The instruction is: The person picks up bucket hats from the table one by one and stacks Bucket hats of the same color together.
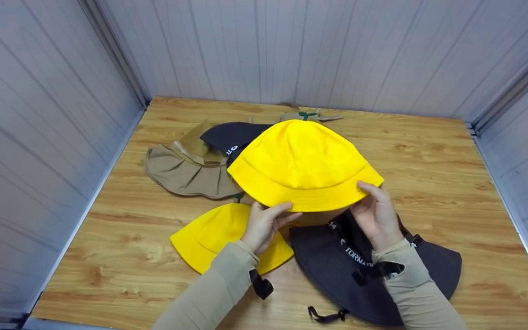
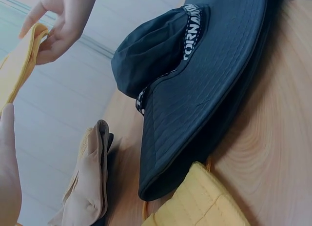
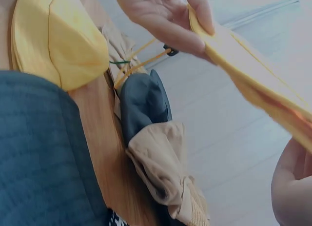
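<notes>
A yellow bucket hat [image 1: 307, 160] is held up above the table, its crown upward and its brim toward me. My left hand [image 1: 266, 225] pinches the near edge of the brim between thumb and fingers. At the brim's right end, my right hand [image 1: 376, 215] grips with the thumb on top. Both wrist views show the flattened brim [image 2: 17, 72] between the two hands. Below the left forearm lies a second yellow bucket hat [image 1: 218, 233], partly covered by it. A dark wide-brimmed hat [image 1: 328, 270] with a lettered band lies under the right forearm.
Behind the raised hat, a tan hat with a pleated flap [image 1: 190, 176] and another dark hat [image 1: 234, 135] overlap on the wooden table [image 1: 433, 183]. A greyish item with a green tie [image 1: 307, 114] shows at the back. Panel walls [image 1: 282, 50] enclose three sides.
</notes>
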Motion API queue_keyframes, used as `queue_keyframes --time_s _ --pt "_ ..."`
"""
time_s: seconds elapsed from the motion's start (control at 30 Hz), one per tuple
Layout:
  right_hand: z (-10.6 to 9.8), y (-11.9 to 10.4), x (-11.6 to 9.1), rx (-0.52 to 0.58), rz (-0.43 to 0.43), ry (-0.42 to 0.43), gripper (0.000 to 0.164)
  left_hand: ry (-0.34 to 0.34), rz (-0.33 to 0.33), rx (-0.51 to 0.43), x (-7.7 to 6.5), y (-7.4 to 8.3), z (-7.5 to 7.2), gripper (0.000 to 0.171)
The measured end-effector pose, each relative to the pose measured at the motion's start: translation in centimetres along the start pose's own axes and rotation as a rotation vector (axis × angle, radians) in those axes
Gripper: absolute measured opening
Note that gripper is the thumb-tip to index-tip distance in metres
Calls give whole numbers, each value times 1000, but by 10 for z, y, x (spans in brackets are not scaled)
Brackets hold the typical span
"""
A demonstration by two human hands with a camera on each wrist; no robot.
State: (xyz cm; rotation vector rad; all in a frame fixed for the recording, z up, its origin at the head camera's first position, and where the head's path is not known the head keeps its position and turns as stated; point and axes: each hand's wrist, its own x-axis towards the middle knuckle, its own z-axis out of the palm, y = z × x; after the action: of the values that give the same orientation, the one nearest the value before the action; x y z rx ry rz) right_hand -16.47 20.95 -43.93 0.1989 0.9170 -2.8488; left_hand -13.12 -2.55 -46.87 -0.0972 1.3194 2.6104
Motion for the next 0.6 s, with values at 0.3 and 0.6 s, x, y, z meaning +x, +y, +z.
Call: queue_keyframes --time_s 0.3,0.6 --pt "9 12 2 61 -45 54 35 -8 -8 14 -1 -1 2 33" --pt "9 13 2 67 -52 112 40 -20 -27 46 -2 -1 -1 37"
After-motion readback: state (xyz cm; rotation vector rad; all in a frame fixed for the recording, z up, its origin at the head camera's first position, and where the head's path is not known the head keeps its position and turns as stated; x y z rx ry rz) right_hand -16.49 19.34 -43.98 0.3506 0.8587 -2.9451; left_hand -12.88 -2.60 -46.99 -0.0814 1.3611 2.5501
